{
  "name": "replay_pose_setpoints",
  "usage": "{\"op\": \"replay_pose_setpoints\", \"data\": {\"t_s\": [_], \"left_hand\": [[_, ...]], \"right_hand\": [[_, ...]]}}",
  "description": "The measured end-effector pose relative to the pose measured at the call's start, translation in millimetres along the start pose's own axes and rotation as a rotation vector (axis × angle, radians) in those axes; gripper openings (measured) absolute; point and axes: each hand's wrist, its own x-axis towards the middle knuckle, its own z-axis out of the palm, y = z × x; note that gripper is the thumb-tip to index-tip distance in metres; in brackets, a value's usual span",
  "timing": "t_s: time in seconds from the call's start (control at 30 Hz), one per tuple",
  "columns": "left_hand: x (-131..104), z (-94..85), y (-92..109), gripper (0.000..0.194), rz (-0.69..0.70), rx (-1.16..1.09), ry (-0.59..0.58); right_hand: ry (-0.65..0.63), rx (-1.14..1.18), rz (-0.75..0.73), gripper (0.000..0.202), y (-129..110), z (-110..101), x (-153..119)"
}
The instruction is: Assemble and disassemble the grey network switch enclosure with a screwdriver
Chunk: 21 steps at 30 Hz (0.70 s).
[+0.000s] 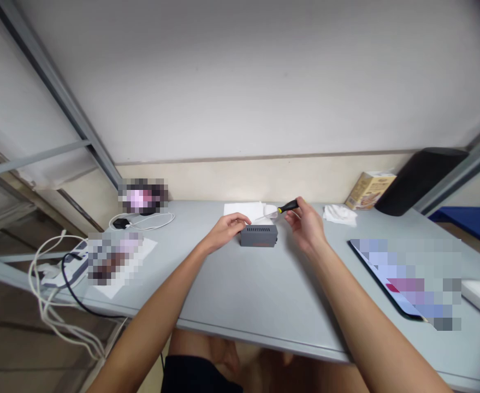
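Note:
A small dark grey box (258, 236) with a row of vent slots along its upper front stands on the desk. The curled fingers of my left hand (229, 227) rest against its left end and top edge. In my right hand (307, 224) is a screwdriver (289, 207) with a black and yellow handle. Its thin shaft slants down to the left over the box's top. Whether the tip touches the box or a screw is too small to make out. White paper (242, 209) and a small rounded white object (269, 210) lie just behind the box.
A tablet-like screen (395, 284) lies to the right, partly blurred. Crumpled tissue (340, 214), a yellow carton (371, 190) and a black cylinder (422, 180) stand along the back right. On the left are a power strip (65, 267) and white cables (43, 305). The grey desk (240, 295) meets a wall.

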Motion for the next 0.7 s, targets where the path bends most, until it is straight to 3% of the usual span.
{"op": "replay_pose_setpoints", "data": {"t_s": [0.3,0.5,0.7], "left_hand": [[-0.4,-14.5,-2.1,0.036,0.018,-0.007,-0.046],[-3.2,-21.7,5.6,0.051,-0.004,0.068,-0.215],[-1.5,-19.4,0.5,0.051,0.016,0.064,-0.135]], "right_hand": [[-0.098,0.014,0.11,0.017,-3.7,-1.2,-3.2],[-0.096,0.046,0.154,0.019,-9.2,2.9,-8.1],[-0.069,0.045,0.172,0.022,-12.0,4.1,-9.0]]}}
